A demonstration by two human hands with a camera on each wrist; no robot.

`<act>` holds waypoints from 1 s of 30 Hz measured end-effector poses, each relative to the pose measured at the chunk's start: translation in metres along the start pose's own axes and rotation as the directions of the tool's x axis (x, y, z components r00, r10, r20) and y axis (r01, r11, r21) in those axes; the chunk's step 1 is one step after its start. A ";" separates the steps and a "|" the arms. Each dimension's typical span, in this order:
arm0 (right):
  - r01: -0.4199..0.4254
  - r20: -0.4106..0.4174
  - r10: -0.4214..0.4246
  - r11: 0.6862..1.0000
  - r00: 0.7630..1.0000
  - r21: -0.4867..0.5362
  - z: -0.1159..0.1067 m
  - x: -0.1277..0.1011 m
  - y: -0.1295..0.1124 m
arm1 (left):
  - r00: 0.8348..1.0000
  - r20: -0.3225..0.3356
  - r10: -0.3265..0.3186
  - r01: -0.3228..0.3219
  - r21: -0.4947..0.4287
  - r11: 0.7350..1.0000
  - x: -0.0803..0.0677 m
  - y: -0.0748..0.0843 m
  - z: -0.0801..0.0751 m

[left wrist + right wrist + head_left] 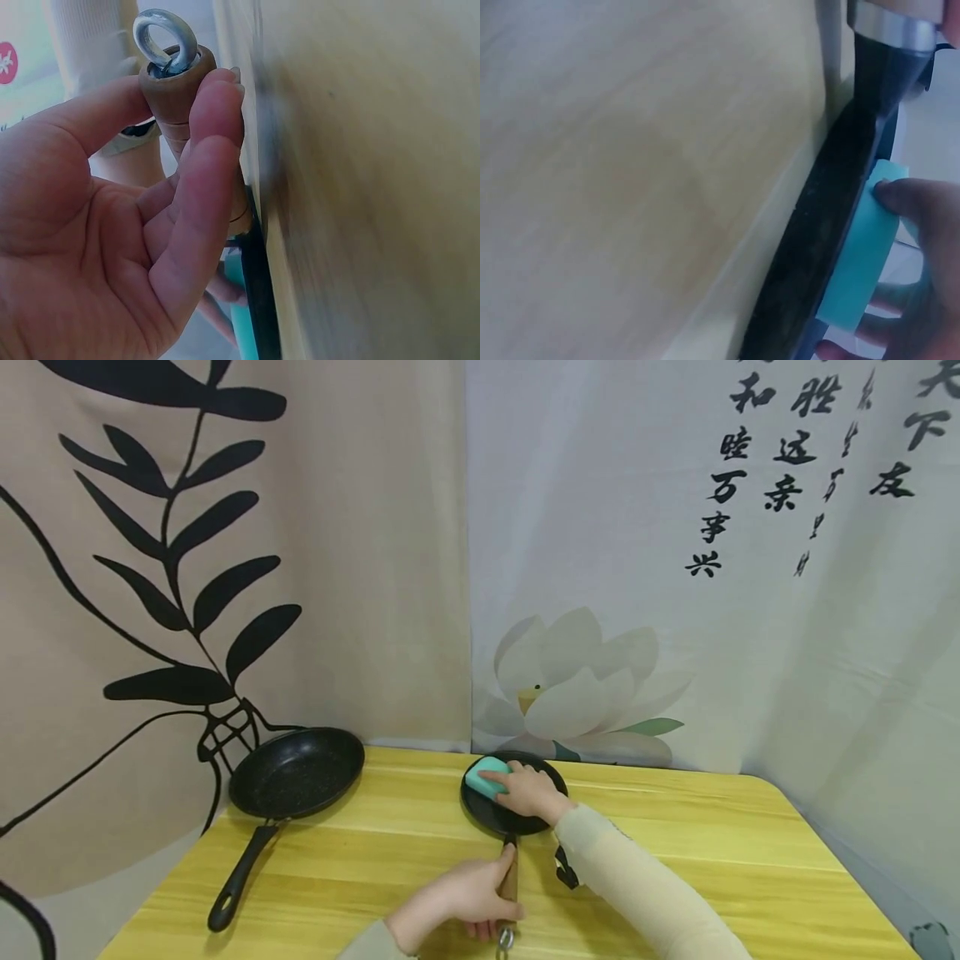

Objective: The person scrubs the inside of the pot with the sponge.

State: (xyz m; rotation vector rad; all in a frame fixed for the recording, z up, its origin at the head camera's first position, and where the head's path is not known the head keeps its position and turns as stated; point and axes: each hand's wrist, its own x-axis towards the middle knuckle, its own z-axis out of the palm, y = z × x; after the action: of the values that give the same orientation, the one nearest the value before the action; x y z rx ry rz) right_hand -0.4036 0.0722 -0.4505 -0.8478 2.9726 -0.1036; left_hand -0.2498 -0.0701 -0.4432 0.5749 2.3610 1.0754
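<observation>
A small black frying pan (480, 814) with a wooden handle (510, 881) lies near the table's back edge, its handle pointing toward me. My left hand (472, 893) grips that handle; in the left wrist view the fingers wrap the wood (166, 94) just below a metal ring (141, 39). Inside the pan, a teal sponge (486, 779) is held by my right hand (528, 789) against the cooking surface. The right wrist view shows thumb and fingers on opposite edges of the sponge (861, 259), close to the pan's rim (802, 247).
A larger black frying pan (300, 772) stands at the table's left, its black handle (240, 881) toward me. A small black object (566, 868) shows beside my right sleeve. Printed curtains (375, 568) hang behind the yellow wood-grain table (712, 852).
</observation>
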 end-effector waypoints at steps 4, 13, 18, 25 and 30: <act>-0.029 -0.002 0.029 1.000 1.000 -0.007 0.000 0.001 0.000 | 1.000 -0.016 -0.010 0.011 0.008 1.000 -0.004 0.006 0.000; -0.082 -0.019 0.082 0.997 0.996 0.000 0.000 0.000 0.006 | 1.000 -0.023 -0.014 0.015 0.026 1.000 -0.007 0.009 0.000; -0.117 -0.029 0.117 0.993 0.993 0.010 -0.001 0.000 0.011 | 1.000 -0.027 -0.004 0.005 0.020 1.000 -0.005 0.008 0.000; -0.164 -0.014 0.165 0.986 0.986 0.003 -0.001 -0.001 0.016 | 1.000 0.019 0.022 -0.023 0.034 0.999 0.006 -0.010 0.001; -0.183 -0.018 0.183 0.983 0.983 0.011 0.000 -0.001 0.021 | 1.000 0.009 0.013 -0.013 0.028 1.000 0.007 -0.011 0.003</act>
State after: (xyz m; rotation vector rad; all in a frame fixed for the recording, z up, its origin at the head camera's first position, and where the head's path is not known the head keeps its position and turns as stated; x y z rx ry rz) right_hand -0.4135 0.0910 -0.4525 -0.5717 3.0470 -0.1180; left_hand -0.2560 -0.0714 -0.4551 0.6050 2.3720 1.0446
